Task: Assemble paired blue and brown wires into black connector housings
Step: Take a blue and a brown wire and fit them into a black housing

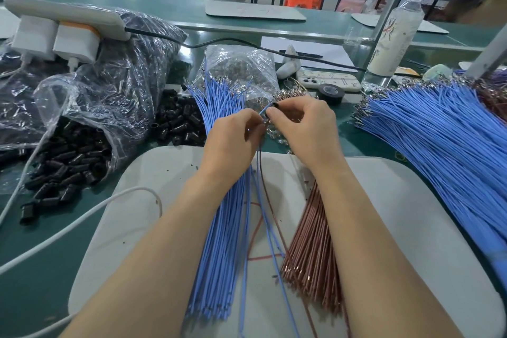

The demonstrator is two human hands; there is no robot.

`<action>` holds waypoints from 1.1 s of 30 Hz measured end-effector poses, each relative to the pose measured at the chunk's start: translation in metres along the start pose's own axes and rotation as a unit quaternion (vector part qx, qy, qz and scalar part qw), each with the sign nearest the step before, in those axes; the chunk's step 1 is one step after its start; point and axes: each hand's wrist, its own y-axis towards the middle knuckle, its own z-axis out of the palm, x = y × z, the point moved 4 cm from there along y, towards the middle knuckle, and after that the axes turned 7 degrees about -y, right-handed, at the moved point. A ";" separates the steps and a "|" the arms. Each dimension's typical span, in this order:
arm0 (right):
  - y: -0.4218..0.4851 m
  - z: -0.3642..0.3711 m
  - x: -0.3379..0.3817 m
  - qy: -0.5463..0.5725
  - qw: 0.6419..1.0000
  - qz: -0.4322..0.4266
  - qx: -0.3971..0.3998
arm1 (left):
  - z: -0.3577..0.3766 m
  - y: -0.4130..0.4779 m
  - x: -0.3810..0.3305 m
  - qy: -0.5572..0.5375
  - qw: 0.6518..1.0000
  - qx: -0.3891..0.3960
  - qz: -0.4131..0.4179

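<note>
Head view, right fingers [286, 104] pinch black cylindrical housing [275, 105], left fingers [251, 116] pinch blue wire [264, 110]

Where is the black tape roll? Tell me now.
Head view, right of centre: the black tape roll lies just beyond the right hand, beside the phone.

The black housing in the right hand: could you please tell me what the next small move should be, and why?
Probably push the blue wire tip forward into the black housing. The left hand pinches that wire with its end right at the housing, which the right hand holds; a brown wire hangs below them, whether seated I cannot tell.
</note>
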 end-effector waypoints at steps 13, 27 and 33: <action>-0.003 0.004 0.006 -0.024 0.999 -0.026 0.011 | 0.003 -0.001 -0.001 0.016 0.999 0.022 -0.023; -0.005 0.005 0.008 -0.026 0.999 -0.042 0.001 | 0.003 -0.003 -0.005 0.041 0.998 0.035 -0.040; -0.004 0.010 0.000 -0.023 0.998 -0.013 0.049 | 0.005 -0.002 -0.003 -0.001 0.998 0.042 -0.042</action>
